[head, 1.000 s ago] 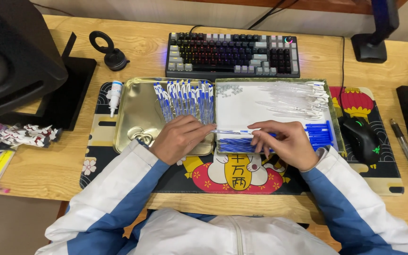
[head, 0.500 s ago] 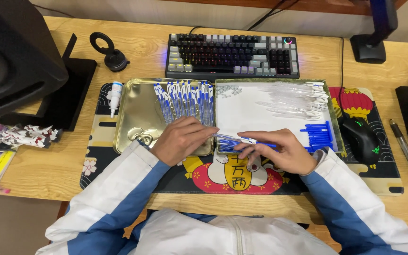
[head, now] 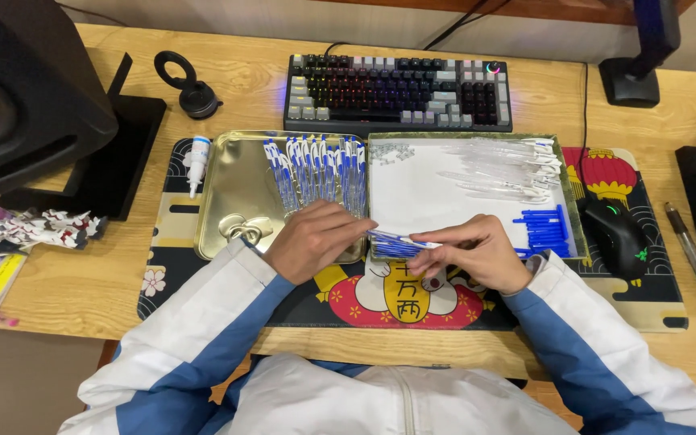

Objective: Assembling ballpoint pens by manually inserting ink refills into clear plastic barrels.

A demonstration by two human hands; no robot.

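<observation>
While pinching a slim blue-and-white pen part point(head: 414, 242) between thumb and fingertips, right hand point(head: 477, 254) clamped on its near end, just over the front edge of the white tray point(head: 420, 197). Left hand point(head: 316, 238) curled down over the other end, fingertips against a small heap of blue pen parts point(head: 390, 246) at the seam between the two trays; hidden under the knuckles, so impossible to tell whether closed on anything or merely resting.

Likely trouble, judged from this layout:
- Slipping of the thin part out of a light pinch, then rolling down onto the patterned desk mat point(head: 203, 298).
- Scattering of the heap by a nudge from the left fingers, with spill over the lip into the gold metal tray point(head: 227, 189).
- Knocking the row of blue-and-white pens point(head: 316, 165) out of line with the left wrist, lying just beside it.
- Sweeping the blue caps point(head: 543, 229) with the right sleeve, close by at the tray's corner.
- Disturbing the clear barrels point(head: 501, 169) or the tiny springs point(head: 392, 151) by any jolt to the white tray.
</observation>
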